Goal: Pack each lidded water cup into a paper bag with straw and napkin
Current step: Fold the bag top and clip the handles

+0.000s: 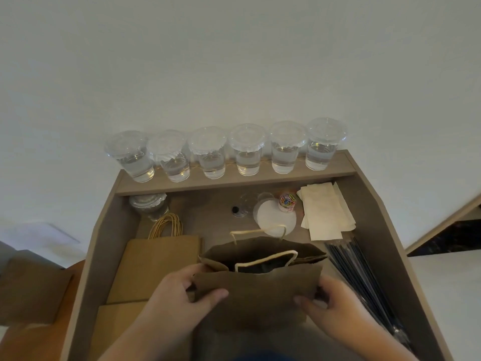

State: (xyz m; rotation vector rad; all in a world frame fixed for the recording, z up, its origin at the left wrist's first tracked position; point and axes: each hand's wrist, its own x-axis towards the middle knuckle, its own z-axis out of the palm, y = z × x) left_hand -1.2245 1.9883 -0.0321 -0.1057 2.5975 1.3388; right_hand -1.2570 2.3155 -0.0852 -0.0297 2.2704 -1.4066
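Note:
A brown paper bag (256, 295) with white cord handles stands upright and open in front of me on the desk. My left hand (179, 300) grips its left side and my right hand (335, 308) grips its right side. The inside of the bag is dark and I cannot tell what is in it. Several lidded clear cups of water (247, 152) stand in a row on the raised back shelf. A pile of cream napkins (324, 212) lies at the back right. Black wrapped straws (364, 277) lie along the right edge.
Flat folded paper bags (156, 267) are stacked at the left. Spare lids (148, 204), white round papers (276, 217) and a small tub of coloured paper clips (287, 201) sit behind the open bag. The desk has raised side walls (86, 256). A brown box (31, 290) stands left of the desk.

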